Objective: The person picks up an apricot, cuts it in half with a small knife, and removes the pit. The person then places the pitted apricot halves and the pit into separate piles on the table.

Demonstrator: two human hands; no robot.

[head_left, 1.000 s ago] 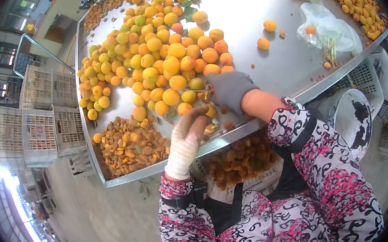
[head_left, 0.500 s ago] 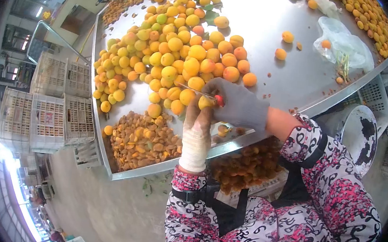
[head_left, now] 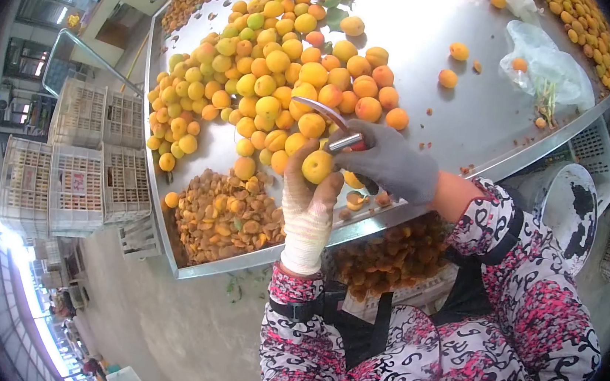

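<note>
Two gloved hands meet mid-frame: left hand (head_left: 308, 206) grips an apricot (head_left: 317, 166) steady; right hand (head_left: 390, 162) clasps a knife (head_left: 325, 117) above it.

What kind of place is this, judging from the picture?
Probably a fruit processing workshop. A large steel table carries a heap of apricots and a pile of pits. Plastic crates are stacked beside it. The right hand holds a knife.
</note>
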